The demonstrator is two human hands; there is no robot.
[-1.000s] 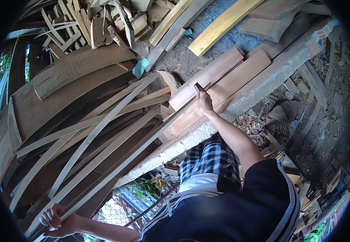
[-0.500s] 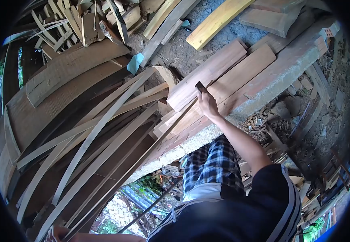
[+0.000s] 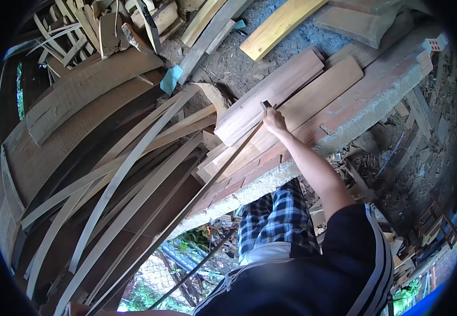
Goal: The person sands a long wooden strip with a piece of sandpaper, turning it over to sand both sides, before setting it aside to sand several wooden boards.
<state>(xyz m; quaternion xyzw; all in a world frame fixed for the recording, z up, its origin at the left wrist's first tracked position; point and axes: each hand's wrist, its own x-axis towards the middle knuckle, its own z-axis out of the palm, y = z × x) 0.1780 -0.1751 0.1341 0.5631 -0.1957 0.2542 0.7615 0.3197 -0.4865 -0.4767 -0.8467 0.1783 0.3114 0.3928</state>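
Observation:
My right hand (image 3: 274,121) is raised in front of me, closed on the upper end of a long thin wooden strip (image 3: 186,208). The dark tip of the strip pokes out above my fingers, against a stack of reddish planks (image 3: 312,89). The strip runs diagonally down to the lower left. There my left hand (image 3: 76,309) shows only as a sliver at the picture's bottom edge, at the strip's other end. My plaid shorts and dark striped shirt fill the lower middle.
Many long curved wooden strips (image 3: 123,168) lean in a pile at left over wide bent boards. The planks lie on a concrete ledge (image 3: 375,100). Offcuts (image 3: 107,26) and a yellow plank (image 3: 281,26) lie above. Wire fence (image 3: 154,279) lies below; rubble sits at right.
My right hand has pushed the strip's upper end up and slightly right along the planks. My left hand has slid down, almost out of the picture.

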